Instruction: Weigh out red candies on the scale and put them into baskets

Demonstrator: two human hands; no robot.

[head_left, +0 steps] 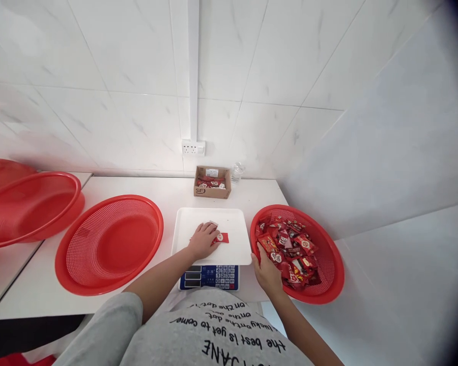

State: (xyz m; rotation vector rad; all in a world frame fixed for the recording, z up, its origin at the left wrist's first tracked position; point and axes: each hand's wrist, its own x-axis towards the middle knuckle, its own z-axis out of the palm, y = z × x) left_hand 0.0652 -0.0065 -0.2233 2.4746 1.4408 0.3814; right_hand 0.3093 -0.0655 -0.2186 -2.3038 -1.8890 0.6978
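My left hand (203,241) rests over red packets (223,237) on the white tray (183,218) of a scale, its fingers bent and close together around them. To the right, a red basket (334,274) holds many red and pink packets (290,246). At that basket's left rim is my right hand (267,270), its fingers inside over the edge and its thumb outside. Below the tray shows the scale's blue keypad (209,277).
A red basket (109,245) with nothing in it stands left of the scale, and another (34,208) is farther left. Behind the tray are a small cardboard box (212,192) of red packets and a clear glass (237,172), near the tiled wall.
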